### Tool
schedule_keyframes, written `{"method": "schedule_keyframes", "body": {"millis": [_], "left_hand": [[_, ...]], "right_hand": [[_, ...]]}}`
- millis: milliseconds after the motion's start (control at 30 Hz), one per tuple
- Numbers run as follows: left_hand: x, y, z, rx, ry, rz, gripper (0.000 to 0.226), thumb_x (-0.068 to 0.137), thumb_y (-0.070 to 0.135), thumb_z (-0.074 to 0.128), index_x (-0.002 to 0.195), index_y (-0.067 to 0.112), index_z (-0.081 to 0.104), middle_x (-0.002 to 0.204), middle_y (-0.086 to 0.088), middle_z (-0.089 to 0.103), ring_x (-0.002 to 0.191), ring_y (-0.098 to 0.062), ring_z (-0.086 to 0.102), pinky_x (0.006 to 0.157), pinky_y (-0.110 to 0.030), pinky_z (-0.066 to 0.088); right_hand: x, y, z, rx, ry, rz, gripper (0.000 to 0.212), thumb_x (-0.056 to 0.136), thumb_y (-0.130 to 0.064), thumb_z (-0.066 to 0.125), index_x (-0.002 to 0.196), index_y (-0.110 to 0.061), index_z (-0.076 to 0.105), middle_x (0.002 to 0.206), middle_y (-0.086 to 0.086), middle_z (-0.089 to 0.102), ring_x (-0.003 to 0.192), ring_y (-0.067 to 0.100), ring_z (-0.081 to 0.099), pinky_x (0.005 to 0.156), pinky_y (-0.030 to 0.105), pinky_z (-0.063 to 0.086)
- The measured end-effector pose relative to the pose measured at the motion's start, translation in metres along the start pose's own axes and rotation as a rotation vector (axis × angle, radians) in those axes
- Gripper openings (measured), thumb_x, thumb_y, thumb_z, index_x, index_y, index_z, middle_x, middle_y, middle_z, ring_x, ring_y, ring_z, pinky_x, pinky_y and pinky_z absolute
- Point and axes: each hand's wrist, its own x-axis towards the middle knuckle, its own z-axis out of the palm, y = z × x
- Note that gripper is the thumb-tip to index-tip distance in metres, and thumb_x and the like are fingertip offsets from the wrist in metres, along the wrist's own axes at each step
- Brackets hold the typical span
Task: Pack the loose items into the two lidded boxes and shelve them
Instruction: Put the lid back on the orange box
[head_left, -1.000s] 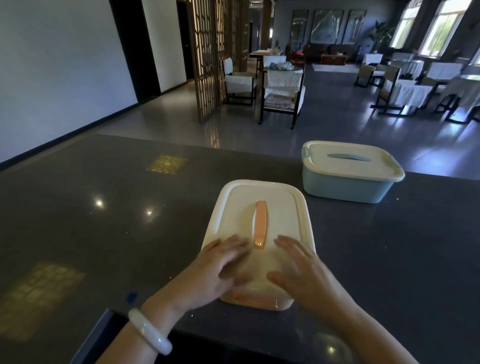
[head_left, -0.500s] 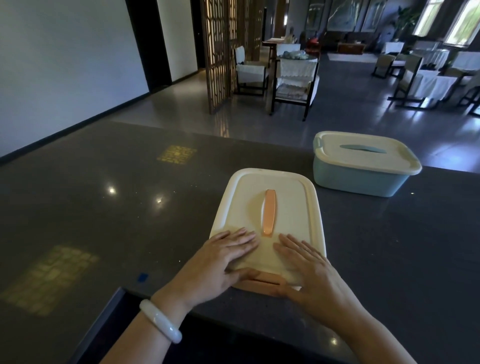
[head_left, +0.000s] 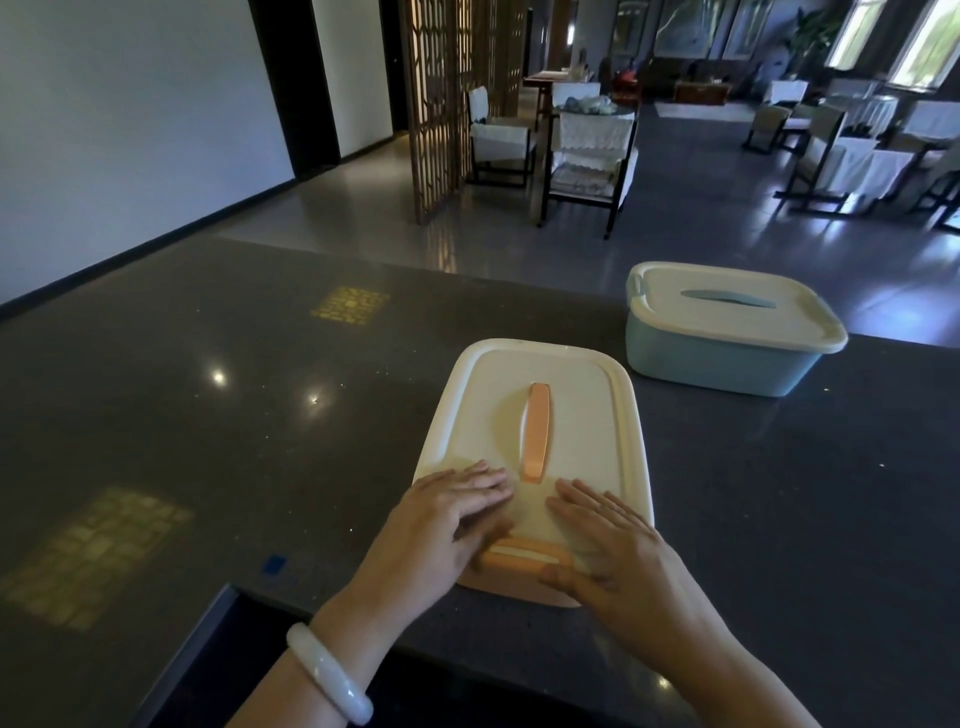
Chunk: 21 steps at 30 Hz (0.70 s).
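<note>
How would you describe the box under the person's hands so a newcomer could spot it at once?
On the dark speckled counter stand two lidded boxes. The one meant is the nearer box, at the front edge, with the left hand and right hand flat on its cream lid. Unlike the blue box behind it to the right, it has a peach handle and base.

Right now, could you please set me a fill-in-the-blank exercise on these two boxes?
1. The white bracelet sits on the ____ wrist.
2. The left hand and the right hand lie flat on the pink box, the ____ of the two boxes.
3. The blue box stands to the pink box's ____.
Missing words: left, nearer, right.
</note>
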Motion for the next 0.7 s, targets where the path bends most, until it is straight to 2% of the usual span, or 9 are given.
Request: {"method": "schedule_keyframes", "body": {"millis": [100, 167, 267, 333, 467, 567, 633, 700], "left_hand": [[0.01, -0.002, -0.009, -0.002, -0.052, -0.052, 0.051, 0.089, 0.056, 0.05, 0.131, 0.029, 0.062, 0.139, 0.023, 0.05, 0.131, 0.014, 0.035, 0.112, -0.013, 0.026], [0.028, -0.006, -0.016, 0.083, -0.051, -0.069, 0.051, 0.093, 0.053, 0.052, 0.136, 0.027, 0.057, 0.147, 0.019, 0.042, 0.137, 0.005, 0.032, 0.116, -0.02, 0.023], [0.074, -0.015, -0.02, 0.263, -0.09, -0.117, 0.058, 0.098, 0.053, 0.04, 0.148, 0.024, 0.039, 0.16, 0.008, 0.022, 0.148, -0.012, 0.015, 0.12, -0.032, 0.013], [0.109, -0.022, -0.016, 0.38, -0.173, -0.155, 0.066, 0.097, 0.06, 0.028, 0.154, 0.027, 0.022, 0.164, 0.004, 0.008, 0.151, -0.019, 0.002, 0.122, -0.04, 0.007], [0.14, -0.035, 0.002, 0.566, -0.446, -0.127, 0.073, 0.091, 0.069, 0.008, 0.153, 0.035, -0.01, 0.162, 0.003, -0.017, 0.148, -0.03, -0.019, 0.117, -0.057, -0.005], [0.136, -0.037, 0.007, 0.566, -0.431, -0.079, 0.065, 0.098, 0.063, 0.013, 0.151, 0.037, -0.014, 0.161, 0.001, -0.021, 0.146, -0.031, -0.023, 0.116, -0.06, -0.006], [0.133, -0.037, 0.007, 0.553, -0.407, -0.073, 0.063, 0.099, 0.063, 0.015, 0.15, 0.039, -0.015, 0.161, 0.002, -0.021, 0.146, -0.03, -0.023, 0.116, -0.059, -0.006], [0.136, -0.037, 0.008, 0.542, -0.403, -0.086, 0.066, 0.097, 0.065, 0.012, 0.151, 0.038, -0.015, 0.161, 0.002, -0.02, 0.147, -0.03, -0.022, 0.117, -0.058, -0.006]], "right_hand": [[0.012, -0.003, -0.015, 0.005, -0.062, 0.051, 0.091, 0.066, -0.091, 0.025, 0.138, -0.04, 0.046, 0.142, -0.035, 0.022, 0.135, -0.018, 0.014, 0.117, 0.014, 0.012], [0.031, -0.007, -0.027, -0.018, -0.086, 0.114, 0.087, 0.068, -0.084, 0.026, 0.143, -0.04, 0.038, 0.145, -0.032, 0.018, 0.138, -0.01, 0.012, 0.118, 0.026, 0.015], [0.072, -0.008, -0.039, -0.078, -0.099, 0.18, 0.081, 0.078, -0.072, 0.028, 0.15, -0.038, 0.017, 0.158, -0.021, 0.002, 0.148, 0.005, 0.001, 0.12, 0.037, 0.009], [0.102, -0.001, -0.038, -0.089, -0.098, 0.2, 0.071, 0.088, -0.061, 0.031, 0.152, -0.034, 0.015, 0.161, -0.015, -0.002, 0.149, 0.009, -0.002, 0.12, 0.037, 0.006], [0.163, 0.028, -0.035, -0.139, -0.061, 0.225, 0.066, 0.095, -0.054, 0.039, 0.152, -0.026, 0.022, 0.162, -0.004, 0.009, 0.149, 0.016, 0.006, 0.121, 0.039, 0.011], [0.207, 0.046, -0.039, -0.18, -0.086, 0.267, 0.072, 0.093, -0.056, 0.047, 0.152, -0.023, 0.023, 0.161, 0.0, 0.017, 0.149, 0.02, 0.011, 0.119, 0.042, 0.015], [0.228, 0.054, -0.041, -0.181, -0.172, 0.302, 0.074, 0.09, -0.059, 0.052, 0.15, -0.023, 0.028, 0.155, 0.001, 0.031, 0.143, 0.024, 0.027, 0.117, 0.045, 0.023], [0.244, 0.062, -0.044, -0.146, -0.3, 0.294, 0.069, 0.088, -0.059, 0.055, 0.145, -0.025, 0.036, 0.144, 0.001, 0.046, 0.13, 0.023, 0.044, 0.11, 0.043, 0.035]]}}
